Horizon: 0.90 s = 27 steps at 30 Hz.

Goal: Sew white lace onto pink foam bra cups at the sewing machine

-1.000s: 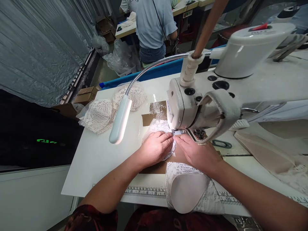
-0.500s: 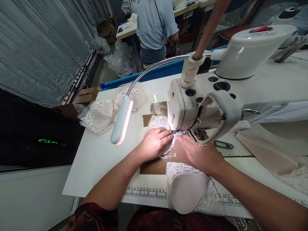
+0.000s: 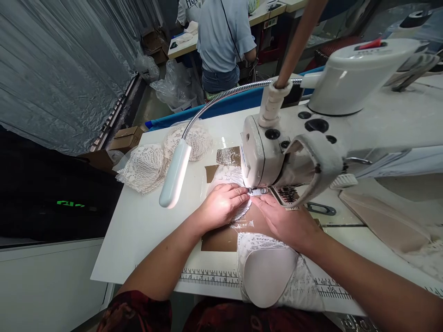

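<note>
White table point(image 3: 148, 226): lace point(image 3: 225, 176), long axis forward, under left hand point(image 3: 219, 206), right hand point(image 3: 284, 220) beside, grip of fingers point(image 3: 238, 191) unclear.

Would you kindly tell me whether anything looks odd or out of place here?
The white lace piece with a smooth pale cup looks precarious, lying at the front edge of the white tabletop; crinkled clear film beside the white sewing machine looks worn.

The left sleeve point(image 3: 138, 311) is short and dark with blotchy red patterning, similar dark clothing point(image 3: 221, 318) shows at the near edge, and both forearms point(image 3: 173, 253) are bare.
</note>
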### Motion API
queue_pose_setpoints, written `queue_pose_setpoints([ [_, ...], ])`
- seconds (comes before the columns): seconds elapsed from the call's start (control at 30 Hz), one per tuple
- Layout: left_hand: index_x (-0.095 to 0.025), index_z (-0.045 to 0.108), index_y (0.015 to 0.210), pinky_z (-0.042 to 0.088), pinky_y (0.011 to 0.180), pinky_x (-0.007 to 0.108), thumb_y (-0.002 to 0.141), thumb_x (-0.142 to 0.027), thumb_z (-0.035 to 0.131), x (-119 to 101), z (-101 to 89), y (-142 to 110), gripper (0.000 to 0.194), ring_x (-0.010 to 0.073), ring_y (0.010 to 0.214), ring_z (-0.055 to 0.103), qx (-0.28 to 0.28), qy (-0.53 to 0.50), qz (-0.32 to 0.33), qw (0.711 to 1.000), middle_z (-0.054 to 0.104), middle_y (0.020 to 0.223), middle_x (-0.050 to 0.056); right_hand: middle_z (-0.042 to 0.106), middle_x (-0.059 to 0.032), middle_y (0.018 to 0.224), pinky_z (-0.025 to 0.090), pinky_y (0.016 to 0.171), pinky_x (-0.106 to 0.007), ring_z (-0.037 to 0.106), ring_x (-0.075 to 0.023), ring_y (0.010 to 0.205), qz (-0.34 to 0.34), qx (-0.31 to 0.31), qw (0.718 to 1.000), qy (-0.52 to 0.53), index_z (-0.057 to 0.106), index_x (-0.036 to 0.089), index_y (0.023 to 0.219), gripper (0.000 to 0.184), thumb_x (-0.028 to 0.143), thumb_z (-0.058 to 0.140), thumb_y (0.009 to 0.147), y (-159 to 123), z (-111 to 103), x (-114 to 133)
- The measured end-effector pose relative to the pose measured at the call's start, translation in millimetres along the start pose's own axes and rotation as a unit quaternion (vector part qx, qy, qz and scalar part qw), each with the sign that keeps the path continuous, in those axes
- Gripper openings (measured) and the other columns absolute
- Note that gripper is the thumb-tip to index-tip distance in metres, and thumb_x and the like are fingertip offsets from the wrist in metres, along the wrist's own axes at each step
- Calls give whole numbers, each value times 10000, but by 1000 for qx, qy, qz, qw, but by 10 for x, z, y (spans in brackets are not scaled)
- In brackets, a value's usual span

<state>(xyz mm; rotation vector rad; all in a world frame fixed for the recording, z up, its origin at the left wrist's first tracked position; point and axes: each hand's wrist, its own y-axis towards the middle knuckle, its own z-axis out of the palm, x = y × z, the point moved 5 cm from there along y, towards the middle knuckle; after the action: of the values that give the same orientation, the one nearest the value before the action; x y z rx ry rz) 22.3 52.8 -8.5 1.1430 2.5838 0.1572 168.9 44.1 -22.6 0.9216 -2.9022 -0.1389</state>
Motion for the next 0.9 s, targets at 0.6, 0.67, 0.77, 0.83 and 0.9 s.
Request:
queue_pose_setpoints([
  [0.6,-131,604,1195,473,911,401,914,-216,436,55,43,-4,338,242,1100,572,-17,7,-29,999,675,1126,127,679,-72,819,438,717,-317,610,-207,800,-26,-38,999,-8,659,199,1181,437,68,467,811,-8,-18,40],
  [0.67,-121,594,1209,473,906,417,910,-222,434,57,49,-3,354,259,1116,559,-22,10,-42,999,676,1106,141,679,-72,828,436,708,-308,611,-202,799,-30,-39,999,-12,655,197,1184,441,64,464,809,-12,-22,43],
  [0.77,-117,582,1226,468,907,426,896,-215,436,44,45,-7,373,269,1111,555,-27,14,-56,998,659,1139,146,683,-61,807,427,669,-289,612,-192,771,-39,-65,997,-19,662,210,1159,427,64,460,812,-34,-34,44],
  [0.83,-118,576,1228,461,919,424,885,-219,447,28,34,-14,381,271,1111,550,-27,17,-58,998,638,1183,144,685,-48,774,413,628,-269,607,-175,730,-44,-86,995,-10,671,221,1126,407,67,458,816,-49,-41,41],
  [0.9,-121,564,1239,453,934,425,877,-231,455,18,21,-26,394,274,1124,537,-33,21,-56,998,616,1220,141,692,-41,779,399,590,-256,596,-153,671,-51,-105,993,2,677,218,1099,384,73,454,822,-56,-45,38],
])
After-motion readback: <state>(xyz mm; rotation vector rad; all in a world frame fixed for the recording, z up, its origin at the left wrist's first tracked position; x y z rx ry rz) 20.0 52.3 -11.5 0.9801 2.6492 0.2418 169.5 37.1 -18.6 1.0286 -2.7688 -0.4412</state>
